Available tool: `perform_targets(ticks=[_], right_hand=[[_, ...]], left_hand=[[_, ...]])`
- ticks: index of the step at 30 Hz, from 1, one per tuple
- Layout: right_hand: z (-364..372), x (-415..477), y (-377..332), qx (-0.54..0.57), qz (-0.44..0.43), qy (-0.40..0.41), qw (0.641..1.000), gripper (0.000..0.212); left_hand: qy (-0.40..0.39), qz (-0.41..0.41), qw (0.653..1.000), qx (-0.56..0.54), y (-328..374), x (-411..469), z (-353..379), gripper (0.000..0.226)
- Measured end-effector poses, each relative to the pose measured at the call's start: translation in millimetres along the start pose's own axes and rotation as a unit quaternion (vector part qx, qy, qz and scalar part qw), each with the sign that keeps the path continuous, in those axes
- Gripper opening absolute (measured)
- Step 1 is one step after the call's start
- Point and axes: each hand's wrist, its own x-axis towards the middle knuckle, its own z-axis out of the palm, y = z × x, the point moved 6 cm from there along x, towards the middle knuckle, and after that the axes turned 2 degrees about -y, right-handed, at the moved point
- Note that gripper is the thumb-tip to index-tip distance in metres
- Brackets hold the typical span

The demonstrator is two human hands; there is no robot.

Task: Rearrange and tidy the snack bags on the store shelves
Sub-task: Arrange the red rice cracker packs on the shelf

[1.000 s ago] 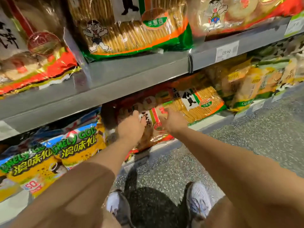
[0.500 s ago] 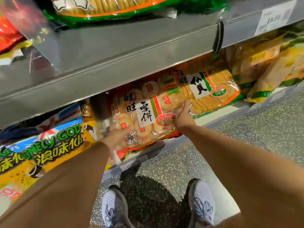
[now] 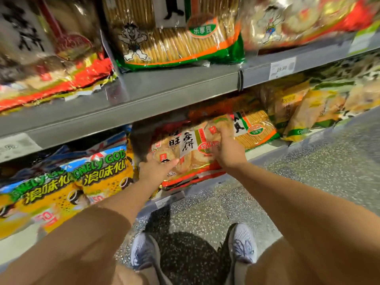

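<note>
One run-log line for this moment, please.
left hand holds rice cracker bag | right hand holds same bag | bag on lower shelf

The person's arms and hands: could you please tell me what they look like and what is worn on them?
Both arms wear plain tan-brown sleeves: the left sleeve ends near the elbow, leaving the forearm bare; the right sleeve looks alike, its hem less clear. The left hand and right hand are bare: no gloves, watch or rings visible.

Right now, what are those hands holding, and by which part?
A clear, red-trimmed plastic bag of round rice crackers: left hand grips its lower-left edge, right hand its right edge.
</note>
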Motion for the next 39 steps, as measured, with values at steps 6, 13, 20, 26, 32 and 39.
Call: perform_targets(ticks=[6, 13, 20, 26, 32, 39], right_hand=[[-37.4, -79.1, -14.0, -0.002, -0.022, 0.022, 1.0, 0.039], [-75.7, -162.7, -14.7, -0.031, -0.057, 0.085, 0.994, 0.028], [-115.8, -224.2, -25.5, -0.016, -0.07, 0.142, 0.987, 0.019], [-176.7, -252.6, -57.4, 0.01, -0.1, 0.187, 0.977, 0.022], [-209.6, -254.4, -109.6, 0.011, -0.142, 0.201, 0.969, 0.018], [-236.5, -256.7, -176.9, 0.022, -0.238, 0.234, 0.942, 0.011]], left_hand=[[0.033, 0.078, 0.996, 0.023, -10.3, -83.8, -24.1, 0.101], [0.06, 0.106, 0.992, 0.022, -15.4, -173.5, -29.0, 0.093], [0.124, 0.189, 0.974, 0.005, -8.6, -239.6, -67.8, 0.076], [0.167, 0.231, 0.955, -0.084, 19.5, -279.5, -121.3, 0.071], [0.166, 0.234, 0.945, -0.158, 21.5, -301.2, -169.5, 0.059], [0.228, 0.277, 0.904, -0.234, 17.5, -320.0, -244.3, 0.039]])
